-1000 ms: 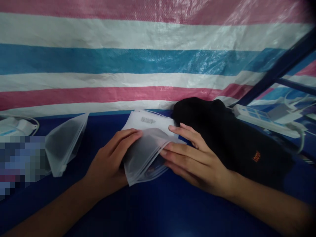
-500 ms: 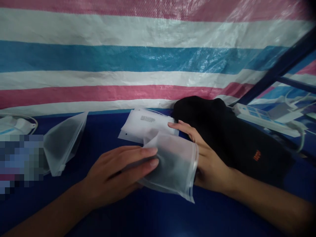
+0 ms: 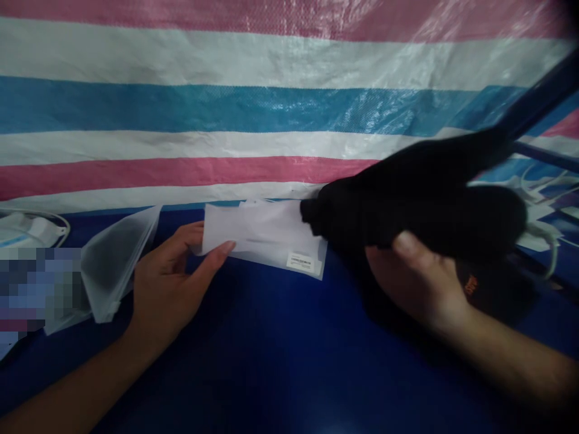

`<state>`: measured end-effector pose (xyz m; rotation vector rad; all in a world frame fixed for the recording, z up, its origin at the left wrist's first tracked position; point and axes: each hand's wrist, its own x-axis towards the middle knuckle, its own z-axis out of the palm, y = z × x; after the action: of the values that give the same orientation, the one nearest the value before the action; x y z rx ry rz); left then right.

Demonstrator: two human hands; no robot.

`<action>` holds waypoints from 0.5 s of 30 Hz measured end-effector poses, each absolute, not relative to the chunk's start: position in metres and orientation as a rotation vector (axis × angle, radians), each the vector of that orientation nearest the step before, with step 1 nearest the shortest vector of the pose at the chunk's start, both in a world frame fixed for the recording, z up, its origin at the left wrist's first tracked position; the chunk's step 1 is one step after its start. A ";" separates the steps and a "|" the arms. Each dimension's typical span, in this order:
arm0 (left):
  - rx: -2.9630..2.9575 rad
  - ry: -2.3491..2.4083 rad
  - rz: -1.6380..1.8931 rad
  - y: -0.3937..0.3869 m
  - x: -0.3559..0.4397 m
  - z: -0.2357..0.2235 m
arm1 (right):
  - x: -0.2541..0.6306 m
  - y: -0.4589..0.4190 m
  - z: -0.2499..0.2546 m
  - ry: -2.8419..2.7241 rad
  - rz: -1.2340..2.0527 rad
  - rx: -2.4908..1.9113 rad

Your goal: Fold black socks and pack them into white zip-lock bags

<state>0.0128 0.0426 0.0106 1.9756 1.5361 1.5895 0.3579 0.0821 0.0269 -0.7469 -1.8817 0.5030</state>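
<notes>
My left hand (image 3: 174, 283) pinches the left end of a white frosted plastic bag (image 3: 253, 229), thumb in front and fingers behind. A small printed barcode label sits at the bag's lower right corner. My right hand (image 3: 420, 277), slightly blurred, grips a piece of black cloth (image 3: 407, 211) with the thumb on top; its other fingers are mostly hidden. Part of the cloth is raised toward the upper right, while the part with orange lettering lies lower, behind my wrist. A gathered end of the cloth overlaps the right end of the bag.
At the left, frosted zip bags (image 3: 115, 265) lie by a pixelated patch, with a white cabled object (image 3: 31, 229) behind. White cables (image 3: 549, 241) run at the right near a dark blue bar (image 3: 543, 102). A striped plastic sheet (image 3: 203, 108) backs the blue surface (image 3: 280, 349).
The frosted bag that was between both hands is gone from there. My left hand has moved left and holds a labelled bag. My right hand has moved right and lifted part of the black cloth.
</notes>
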 end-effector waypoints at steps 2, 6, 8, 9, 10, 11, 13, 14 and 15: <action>1.698 1.622 1.635 0.044 0.013 0.011 | 0.362 0.098 0.027 -1.629 0.762 -0.686; 1.351 1.576 1.733 0.052 0.007 0.000 | 0.373 0.124 0.027 -1.342 1.117 -0.635; 1.324 1.502 1.749 0.058 0.003 -0.007 | 0.375 0.125 0.025 -1.368 1.117 -0.631; 1.316 1.459 1.743 0.060 0.002 -0.010 | 0.374 0.123 0.023 -1.372 1.136 -0.630; 1.310 1.419 1.729 0.062 0.002 -0.012 | 0.373 0.120 0.022 -1.371 1.182 -0.634; 1.310 1.382 1.703 0.062 0.002 -0.013 | 0.371 0.116 0.020 -1.369 1.243 -0.637; 1.318 1.319 1.633 0.062 0.004 -0.014 | 0.366 0.107 0.017 -1.392 1.377 -0.636; 1.323 1.291 1.590 0.060 0.005 -0.014 | 0.364 0.104 0.016 -1.412 1.424 -0.633; 1.329 1.266 1.548 0.059 0.006 -0.013 | 0.362 0.100 0.015 -1.430 1.457 -0.631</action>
<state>0.0060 0.0589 -0.0130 1.3292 1.2660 1.5480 0.3616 0.1003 0.0151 -0.6310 -1.4300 1.4566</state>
